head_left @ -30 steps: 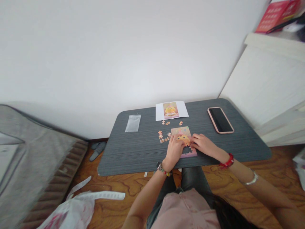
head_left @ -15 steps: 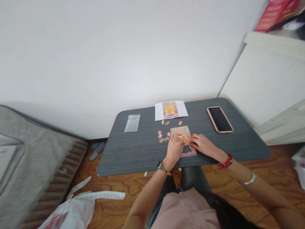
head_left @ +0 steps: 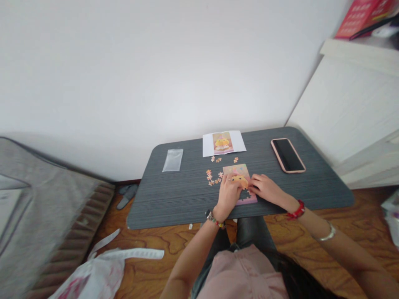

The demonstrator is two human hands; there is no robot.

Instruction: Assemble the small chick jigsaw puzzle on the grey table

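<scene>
Puzzle [head_left: 240, 178] flat on tabletop [head_left: 174, 195], L hand [head_left: 229, 194] over left side, R hand [head_left: 264, 187] at right edge, fingers bent, can't tell if pinching; prob light, stiff card, hold by rim

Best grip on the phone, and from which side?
Probably pinch the phone across its long edges at mid-length, coming from above with the right hand, the nearer one: it lies flat, screen up, both long edges exposed.

- Pink top [head_left: 241, 270]
- Dk trousers [head_left: 255, 234], top's 12 o'clock
- L hand [head_left: 229, 194]: thin ring [head_left: 229, 180]; multicol. bead bracelet [head_left: 216, 222], dk pc [head_left: 208, 214] @ 10 o'clock
- R arm [head_left: 346, 251]: red band [head_left: 297, 210], silver bangle [head_left: 332, 234] @ its 4 o'clock
</scene>
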